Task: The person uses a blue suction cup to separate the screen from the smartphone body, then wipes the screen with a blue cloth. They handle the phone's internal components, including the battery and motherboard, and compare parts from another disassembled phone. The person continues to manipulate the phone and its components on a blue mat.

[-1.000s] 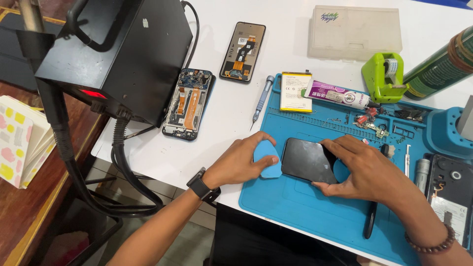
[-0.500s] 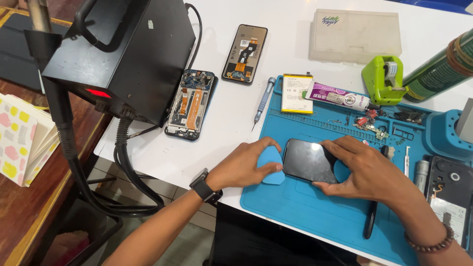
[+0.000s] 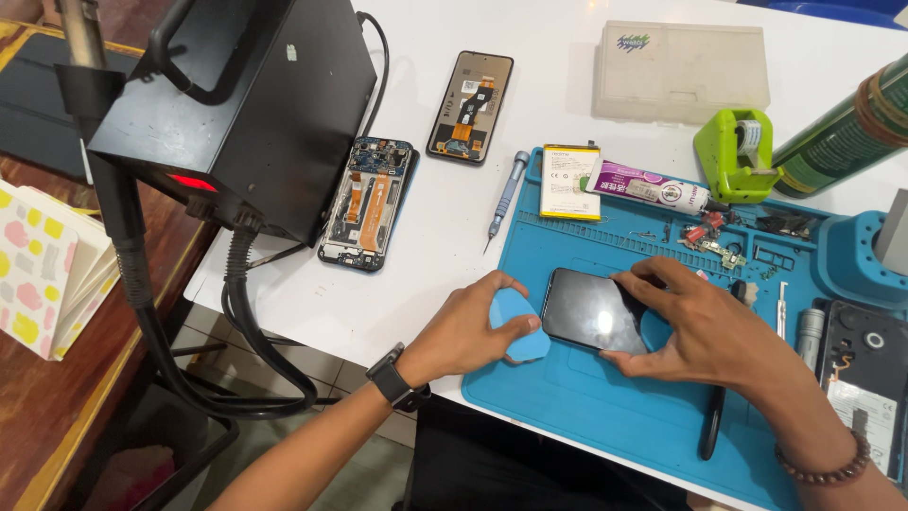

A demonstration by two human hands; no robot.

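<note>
Here, looking down from my head, my left hand (image 3: 463, 331) is curled around a blue triangular pick (image 3: 518, 325), thumb and fingers closed on it, its far edge pressed toward the left short end of the dark phone (image 3: 591, 310). My right hand (image 3: 705, 331) is half open, fingers spread like a claw over the phone's right end, thumb on the near edge and fingertips on the far edge, pinning it to the blue work mat (image 3: 605, 416). The phone lies between my hands, its long axis running from one hand to the other, slightly tilted, screen up and glossy. My left hand is the one at the seam; the right only steadies.

I cannot tell whether the pick's tip is actually inside the gap or merely touching the edge, since my fingers cover that corner. The phone's right end is hidden under my right palm. Beyond my left hand lie a screwdriver (image 3: 507, 194) and an opened phone frame (image 3: 367, 202); beyond my right, a tube of glue (image 3: 653, 192).
</note>
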